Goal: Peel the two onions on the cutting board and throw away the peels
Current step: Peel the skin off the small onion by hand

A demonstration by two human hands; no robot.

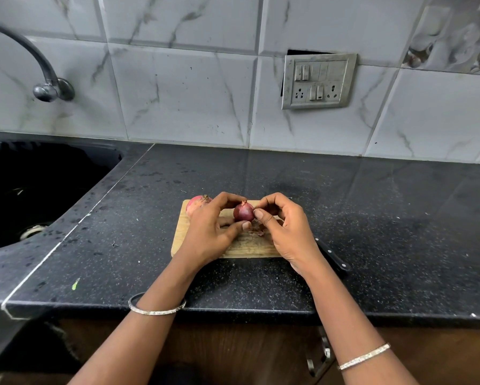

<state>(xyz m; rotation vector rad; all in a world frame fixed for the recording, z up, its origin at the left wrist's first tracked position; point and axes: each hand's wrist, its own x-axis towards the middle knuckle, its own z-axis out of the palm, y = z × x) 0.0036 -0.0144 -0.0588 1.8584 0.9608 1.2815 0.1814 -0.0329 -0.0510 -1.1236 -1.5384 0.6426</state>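
- The left hand is gripping a round dark purple onion over the pale wooden cutting board.
- The right hand is pinching its side.
- A round pink onion is sitting on the board — far left.

One cutting board lying flat.
Two onions: dark onion being held over board, pale onion sitting at board's far-left corner.
Two hands gripping dark onion: left hand, right hand.
One knife lying just right of board.
Two bangles: left bangle, right bangle, showing nearer than board.
One tap, one sink, sitting left of board.
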